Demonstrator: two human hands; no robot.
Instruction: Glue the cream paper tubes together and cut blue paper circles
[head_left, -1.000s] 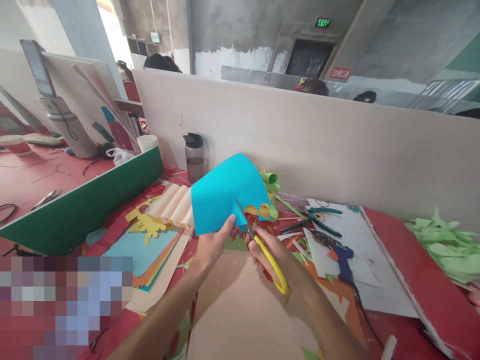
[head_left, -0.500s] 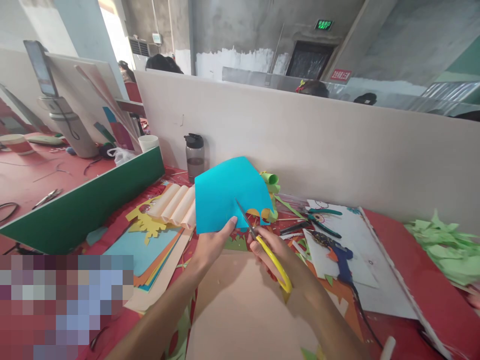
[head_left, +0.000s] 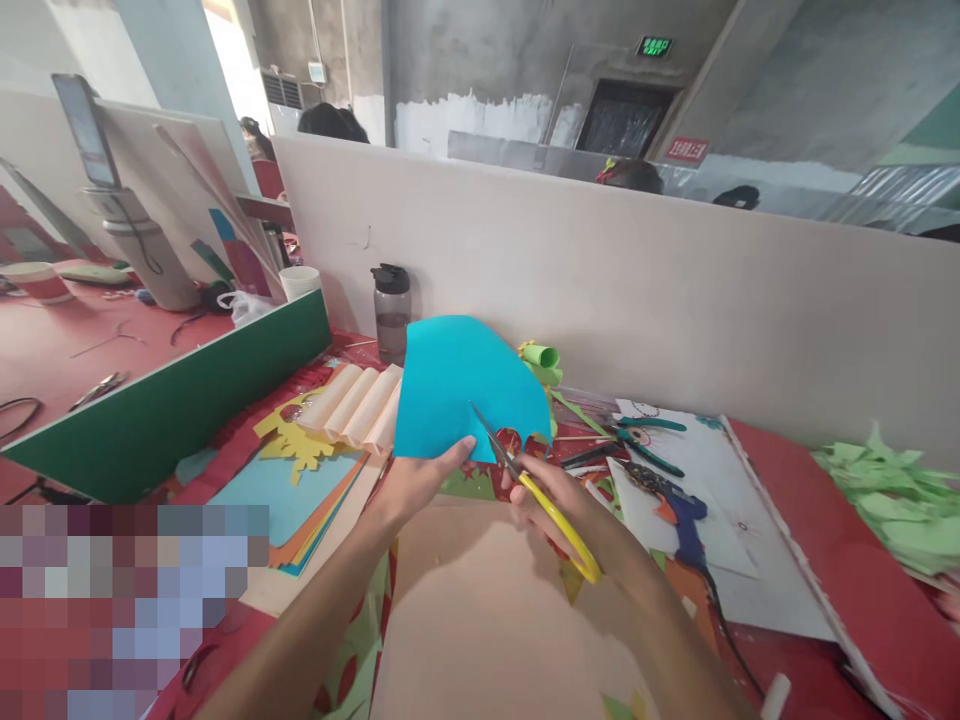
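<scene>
A bright blue sheet of paper [head_left: 469, 375] is held up in front of me, with curved notches along its lower right edge. My left hand [head_left: 424, 480] grips its bottom edge, thumb on top and the fingers hidden behind. In my right hand [head_left: 551, 495] is a pair of scissors [head_left: 544, 500] with yellow handles. Their blades lie against the lower part of the blue sheet, pointing up and left; whether they are parted I cannot tell. Below both hands is a large pale peach sheet [head_left: 487, 610].
Coloured paper sheets [head_left: 289, 510], a yellow cut-out [head_left: 296, 435] and pleated peach paper [head_left: 356, 405] lie left. A bottle [head_left: 391, 310] stands by the white partition [head_left: 600, 270]. To the right are pliers [head_left: 652, 440], a blue glue gun [head_left: 686, 520] and green scraps [head_left: 892, 500].
The blue sheet has turned clockwise in my left hand, its left side now tilting right. My right hand and the scissors have shifted slightly right and down.
</scene>
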